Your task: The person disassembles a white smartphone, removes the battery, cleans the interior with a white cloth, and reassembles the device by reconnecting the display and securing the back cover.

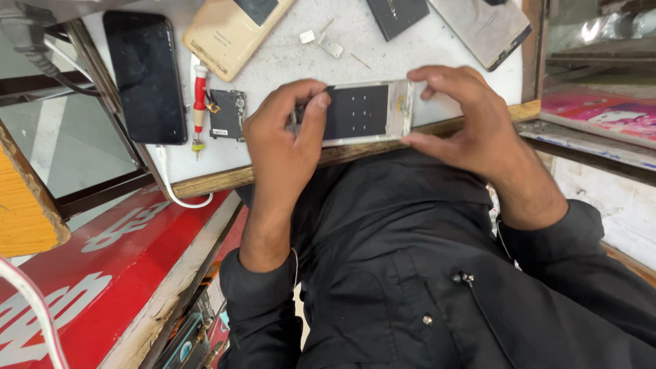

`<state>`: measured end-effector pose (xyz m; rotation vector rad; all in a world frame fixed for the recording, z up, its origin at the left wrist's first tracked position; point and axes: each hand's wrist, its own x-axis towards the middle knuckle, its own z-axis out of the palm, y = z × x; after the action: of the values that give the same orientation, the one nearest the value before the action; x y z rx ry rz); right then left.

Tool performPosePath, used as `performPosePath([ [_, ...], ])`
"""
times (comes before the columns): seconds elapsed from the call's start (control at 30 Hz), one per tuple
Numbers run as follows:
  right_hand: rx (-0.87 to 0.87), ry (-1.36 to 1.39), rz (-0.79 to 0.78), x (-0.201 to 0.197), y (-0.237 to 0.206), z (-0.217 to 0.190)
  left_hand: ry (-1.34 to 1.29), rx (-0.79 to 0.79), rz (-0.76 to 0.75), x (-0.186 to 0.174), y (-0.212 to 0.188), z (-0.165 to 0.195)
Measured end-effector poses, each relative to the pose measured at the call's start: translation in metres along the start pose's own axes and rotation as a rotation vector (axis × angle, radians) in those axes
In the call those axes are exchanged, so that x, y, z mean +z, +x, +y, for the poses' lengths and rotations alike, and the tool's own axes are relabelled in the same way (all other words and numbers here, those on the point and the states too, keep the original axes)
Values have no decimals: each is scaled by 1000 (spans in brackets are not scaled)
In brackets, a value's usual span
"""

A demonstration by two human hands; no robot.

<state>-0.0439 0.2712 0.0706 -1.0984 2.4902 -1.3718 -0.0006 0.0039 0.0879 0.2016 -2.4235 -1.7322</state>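
You are holding a small phone point(365, 113) with both hands, in the middle of the frame, just above the near edge of the white table point(287, 61). The phone lies sideways, with a dark face and a pale frame around it. Your left hand point(283, 137) grips the left end of it, with the thumb pressed on the dark face and the fingers curled behind. Your right hand point(465, 119) grips the right end, with the fingers bent over the top edge and the thumb under the bottom edge. Both hands are closed on the phone. At the upper left of the frame a black phone point(145, 75) lies flat on the table, and a white cable point(174, 188) hangs down from its lower end over the table edge. Just to the right of the black phone lies a red screwdriver point(199, 106), and next to that a small dark part point(227, 114). Near the top of the frame lies a gold phone point(229, 31). At the upper right lies a grey phone back point(482, 24), and beside it a dark flat piece point(396, 15). Your black jacket point(410, 273) fills the lower middle of the frame. A red sign point(89, 266) is at the lower left.
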Motion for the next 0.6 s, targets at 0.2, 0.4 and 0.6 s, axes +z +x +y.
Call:
performPosePath([
  [0.2,97,-213,-147,5,-15,13,195,77,-61,16,-11,-24],
  [0.4,102,-224,-138,7,-7,11,475,275,84,30,-22,-8],
  [0.6,129,-260,-110,14,-14,16,406,141,-51,69,-29,-19],
])
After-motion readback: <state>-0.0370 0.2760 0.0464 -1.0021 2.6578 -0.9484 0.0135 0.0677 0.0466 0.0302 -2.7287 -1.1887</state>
